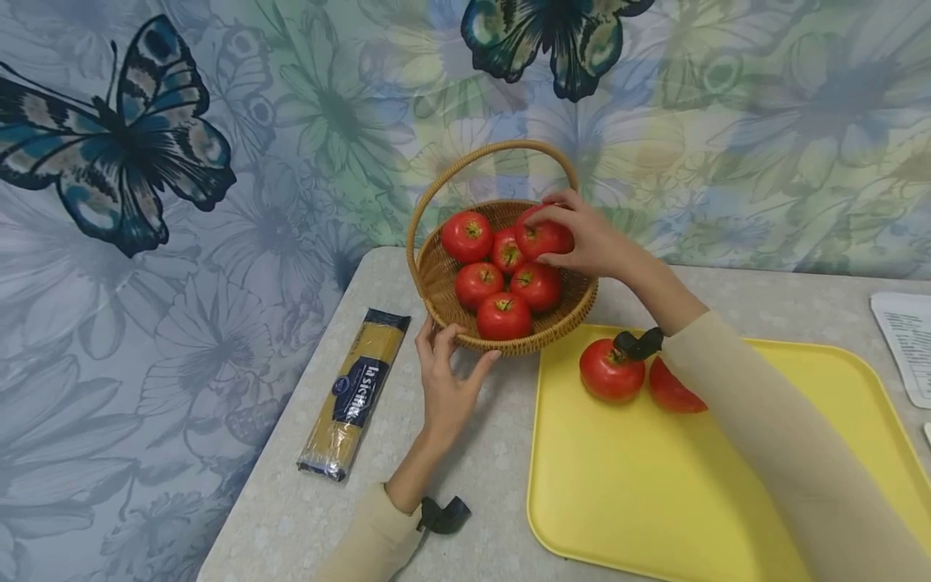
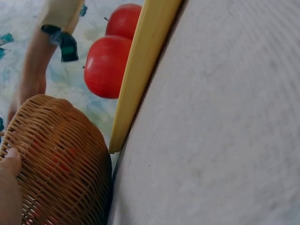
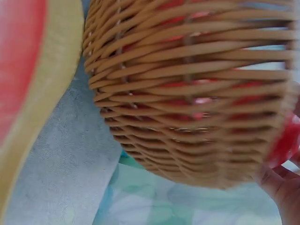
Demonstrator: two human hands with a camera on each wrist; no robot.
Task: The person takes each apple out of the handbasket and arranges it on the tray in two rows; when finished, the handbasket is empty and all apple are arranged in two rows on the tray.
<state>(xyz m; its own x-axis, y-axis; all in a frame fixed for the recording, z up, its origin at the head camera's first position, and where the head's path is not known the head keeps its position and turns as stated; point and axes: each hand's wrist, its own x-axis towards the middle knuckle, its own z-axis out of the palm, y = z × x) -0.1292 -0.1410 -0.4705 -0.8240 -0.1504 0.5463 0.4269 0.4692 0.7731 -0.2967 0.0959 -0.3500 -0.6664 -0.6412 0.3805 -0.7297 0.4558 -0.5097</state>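
Observation:
A wicker basket [image 1: 436, 279] with a hoop handle stands on the table and holds several red tomatoes. My right hand [image 1: 563, 234] reaches in from the right and grips the top tomato [image 1: 537, 239] at the pile's far right. In the right wrist view the basket wall [image 3: 187, 93] fills the frame, and the held tomato [image 3: 287, 140] shows beside my palm [image 3: 283, 190]. My left hand [image 1: 458, 343] rests against the basket's near wall, fingers and thumb spread. One fingertip [image 2: 9, 164] shows on the weave [image 2: 61, 164].
A yellow tray [image 1: 655, 485] lies right of the basket with two tomatoes [image 1: 611, 370] [image 1: 672, 390] at its far edge, partly under my right forearm. A spaghetti packet [image 1: 356, 392] lies to the left. Printed paper [image 1: 905, 339] sits at the right edge. A floral curtain hangs behind.

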